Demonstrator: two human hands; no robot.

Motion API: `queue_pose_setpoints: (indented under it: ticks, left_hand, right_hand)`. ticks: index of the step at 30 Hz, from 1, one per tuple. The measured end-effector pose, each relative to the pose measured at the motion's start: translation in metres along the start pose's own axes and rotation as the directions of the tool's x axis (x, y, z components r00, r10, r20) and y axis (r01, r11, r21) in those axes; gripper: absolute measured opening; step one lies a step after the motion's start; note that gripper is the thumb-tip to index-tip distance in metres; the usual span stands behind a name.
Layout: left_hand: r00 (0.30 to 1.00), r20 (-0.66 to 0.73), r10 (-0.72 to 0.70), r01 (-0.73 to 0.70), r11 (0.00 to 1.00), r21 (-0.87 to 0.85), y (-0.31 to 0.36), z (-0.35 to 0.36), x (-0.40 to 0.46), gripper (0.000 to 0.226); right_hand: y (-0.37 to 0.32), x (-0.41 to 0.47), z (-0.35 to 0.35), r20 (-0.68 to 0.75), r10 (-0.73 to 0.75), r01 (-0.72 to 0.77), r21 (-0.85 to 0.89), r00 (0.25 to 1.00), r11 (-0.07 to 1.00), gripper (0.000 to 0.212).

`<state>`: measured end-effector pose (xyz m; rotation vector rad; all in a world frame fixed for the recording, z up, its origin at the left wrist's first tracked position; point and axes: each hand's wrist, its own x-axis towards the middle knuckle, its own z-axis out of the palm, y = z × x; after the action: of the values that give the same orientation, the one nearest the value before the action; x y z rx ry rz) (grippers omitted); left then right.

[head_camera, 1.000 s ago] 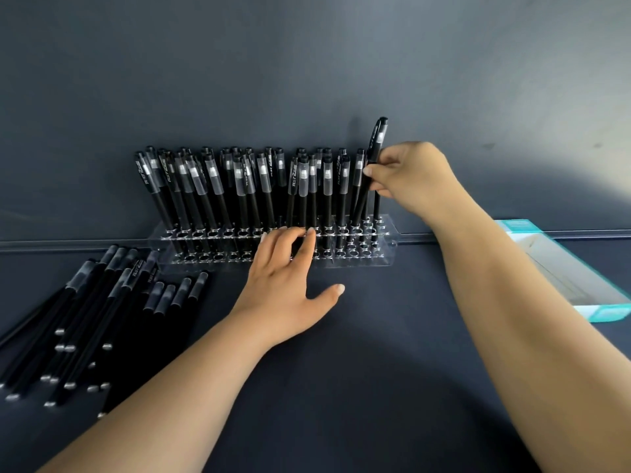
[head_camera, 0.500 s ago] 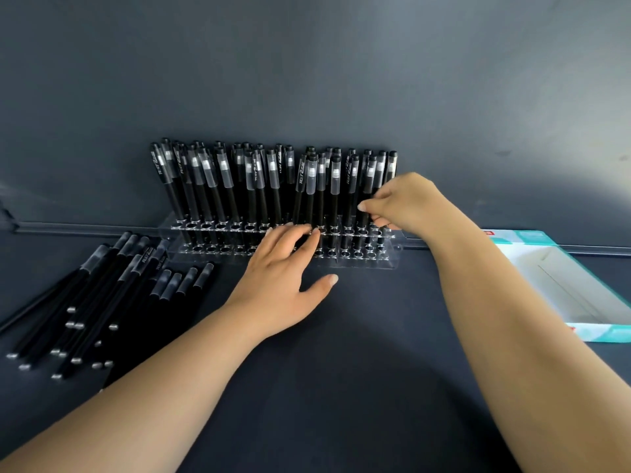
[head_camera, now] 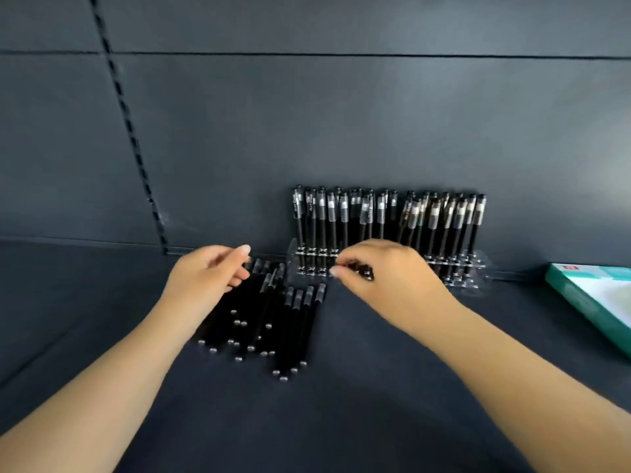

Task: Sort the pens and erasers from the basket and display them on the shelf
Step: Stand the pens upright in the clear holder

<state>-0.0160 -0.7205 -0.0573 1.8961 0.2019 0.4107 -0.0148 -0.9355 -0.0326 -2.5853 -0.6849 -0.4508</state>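
Note:
Several black pens point(head_camera: 433, 216) stand upright in a clear acrylic rack point(head_camera: 459, 268) against the back wall of the dark shelf. A pile of loose black pens point(head_camera: 273, 322) lies flat on the shelf, left of the rack. My left hand point(head_camera: 208, 273) hovers over the far end of the pile with loosely curled fingers, holding nothing. My right hand point(head_camera: 386, 278) hangs in front of the rack's left half, fingers curled downward, with no pen visible in it. It hides the lower part of some racked pens.
A teal and white open box point(head_camera: 587, 295) lies on the shelf at the right edge. A slotted black upright strip point(head_camera: 136, 148) runs down the back wall on the left. Dark shelf surface point(head_camera: 341, 404) spreads in front of me.
My right hand let go of the pen it set into the rack's right end and moved left. My left hand left the rack's front and moved over the loose pile. The view shifted left.

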Motion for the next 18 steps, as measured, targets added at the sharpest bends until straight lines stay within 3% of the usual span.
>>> queue_pose_setpoints:
  ticks: [4,9,14,18]
  left_hand:
    - [0.98,0.138,-0.142,0.108,0.968,0.224,-0.029,-0.04,0.022,0.021]
    - [0.929,0.27,-0.254,0.118,0.893,0.435,-0.049,-0.047,0.044,0.047]
    - [0.907,0.301,-0.294,0.01,0.731,0.682,-0.059,-0.035,0.062,0.058]
    - [0.887,0.329,-0.323,-0.014,0.694,0.72,-0.062,-0.035,0.072,0.06]
  right_hand:
    - [-0.046,0.004,0.048,0.151,-0.004,0.012,-0.052,0.988,0.999,0.042]
    - [-0.08,0.013,0.091,0.318,0.058,-0.025,-0.105,0.946,0.994,0.062]
    - [-0.077,0.012,0.107,0.429,0.157,-0.074,-0.205,0.89,0.976,0.067]
    - [-0.076,0.009,0.107,0.457,0.168,-0.075,-0.215,0.874,0.974,0.068]
